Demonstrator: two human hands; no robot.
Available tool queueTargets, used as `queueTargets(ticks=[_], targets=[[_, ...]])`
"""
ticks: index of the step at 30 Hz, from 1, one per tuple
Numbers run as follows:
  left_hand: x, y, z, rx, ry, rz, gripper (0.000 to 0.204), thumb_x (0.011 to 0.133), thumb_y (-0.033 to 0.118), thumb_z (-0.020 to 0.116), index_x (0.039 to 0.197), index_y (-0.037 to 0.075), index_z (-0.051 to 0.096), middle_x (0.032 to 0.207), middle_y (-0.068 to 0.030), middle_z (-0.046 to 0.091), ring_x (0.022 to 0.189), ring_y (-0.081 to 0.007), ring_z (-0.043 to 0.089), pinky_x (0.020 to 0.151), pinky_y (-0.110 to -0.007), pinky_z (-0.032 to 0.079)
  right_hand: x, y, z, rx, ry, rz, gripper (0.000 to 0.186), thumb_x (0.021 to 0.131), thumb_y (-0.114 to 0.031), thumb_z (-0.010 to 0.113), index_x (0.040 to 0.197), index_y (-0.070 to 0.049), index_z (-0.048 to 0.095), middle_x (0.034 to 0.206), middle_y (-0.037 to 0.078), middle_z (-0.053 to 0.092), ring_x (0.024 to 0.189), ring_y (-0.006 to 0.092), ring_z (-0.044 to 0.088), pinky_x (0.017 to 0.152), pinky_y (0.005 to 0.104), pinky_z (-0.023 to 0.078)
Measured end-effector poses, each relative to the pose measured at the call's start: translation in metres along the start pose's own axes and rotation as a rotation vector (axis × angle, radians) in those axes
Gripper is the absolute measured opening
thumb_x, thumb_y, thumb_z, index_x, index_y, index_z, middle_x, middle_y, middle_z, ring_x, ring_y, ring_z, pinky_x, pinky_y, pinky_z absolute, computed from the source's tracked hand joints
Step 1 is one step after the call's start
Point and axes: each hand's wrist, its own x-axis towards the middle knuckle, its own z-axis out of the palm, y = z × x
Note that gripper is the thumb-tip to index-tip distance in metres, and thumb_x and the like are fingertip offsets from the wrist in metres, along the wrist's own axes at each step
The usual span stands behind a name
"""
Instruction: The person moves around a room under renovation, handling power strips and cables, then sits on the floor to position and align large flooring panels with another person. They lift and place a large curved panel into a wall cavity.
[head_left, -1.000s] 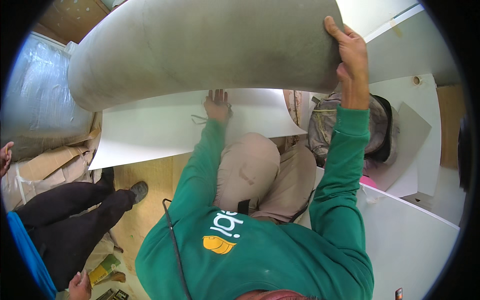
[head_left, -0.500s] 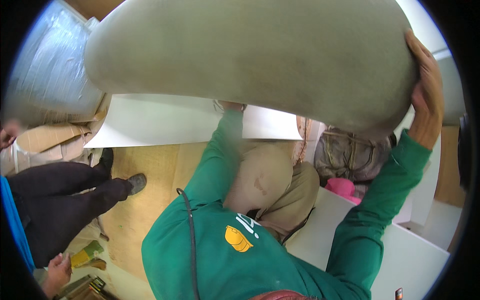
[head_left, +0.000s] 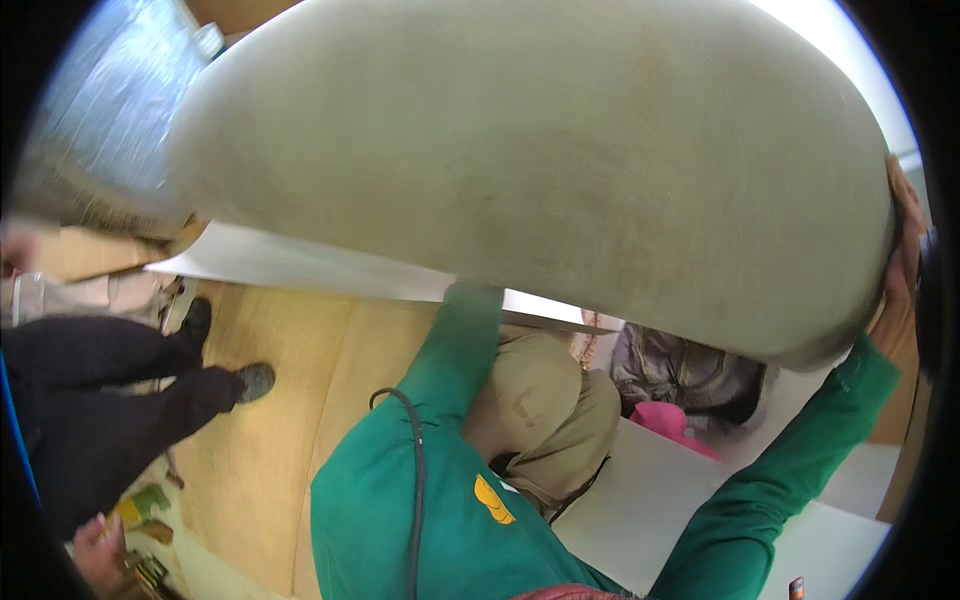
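Note:
A large, smooth grey-green board (head_left: 540, 170) fills the upper part of the view, its edges bowed by the lens. At its right edge my right hand (head_left: 903, 235) grips the rim, fingers partly hidden behind it. My left forearm, in a green sleeve, reaches up to the board's near edge. Beyond that edge the left hand is hidden, so its grip does not show. Under the board lies a white panel (head_left: 330, 262), mostly covered, with its near edge showing.
Another person's dark-trousered legs (head_left: 110, 425) stand at left, with a hand (head_left: 98, 550) lower down. Film-wrapped goods (head_left: 115, 100) stand upper left. A grey bag (head_left: 690, 370), a pink item (head_left: 665, 422) and white boards (head_left: 640, 490) lie at right.
The board has come lower and nearer, covering more of the white panel and my left hand. My right hand has moved right and down with the board's edge.

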Motion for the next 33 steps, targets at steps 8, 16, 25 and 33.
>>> queueTargets(ticks=[8, 16, 25, 33], targets=[[0.000, 0.011, -0.001, 0.001, -0.023, -0.044, 0.047, 0.109, 0.042, 0.043, 0.140, 0.010, 0.057, 0.144, -0.0100, 0.058, 0.132, -0.0343, 0.054, 0.115, -0.056, 0.039, 0.068, -0.026, -0.029, -0.159, -0.052, 0.018, 0.050, 0.102, -0.037, 0.066, 0.138, -0.002, 0.063, 0.133, 0.006, 0.065, 0.121, 0.0135, 0.058, 0.109, 0.0283, 0.042], [-0.081, 0.066, -0.008, -0.135, 0.095, 0.003, 0.049, 0.109, 0.044, 0.043, 0.141, 0.009, 0.056, 0.145, -0.0100, 0.058, 0.132, -0.0346, 0.054, 0.115, -0.056, 0.039, 0.149, -0.022, -0.022, -0.259, -0.156, 0.148, 0.052, 0.102, -0.040, 0.065, 0.137, -0.001, 0.064, 0.133, 0.010, 0.066, 0.123, 0.0187, 0.059, 0.110, 0.0320, 0.041], [-0.298, 0.163, 0.004, -0.258, 0.229, 0.100, 0.050, 0.109, 0.045, 0.043, 0.141, 0.009, 0.056, 0.145, -0.0099, 0.057, 0.132, -0.0349, 0.053, 0.115, -0.056, 0.039, 0.196, -0.071, 0.013, -0.198, -0.166, 0.195, 0.047, 0.101, -0.030, 0.067, 0.129, 0.008, 0.064, 0.123, 0.020, 0.070, 0.112, 0.0260, 0.067, 0.099, 0.0344, 0.052], [-0.514, 0.255, -0.020, -0.111, 0.581, 0.189, 0.059, 0.106, 0.053, 0.049, 0.144, 0.008, 0.053, 0.149, -0.0099, 0.055, 0.133, -0.0346, 0.054, 0.114, -0.056, 0.042, 0.185, -0.138, 0.026, -0.316, -0.152, 0.179, 0.039, 0.101, -0.026, 0.064, 0.115, 0.011, 0.068, 0.108, 0.018, 0.072, 0.097, 0.0225, 0.067, 0.092, 0.0338, 0.051]])
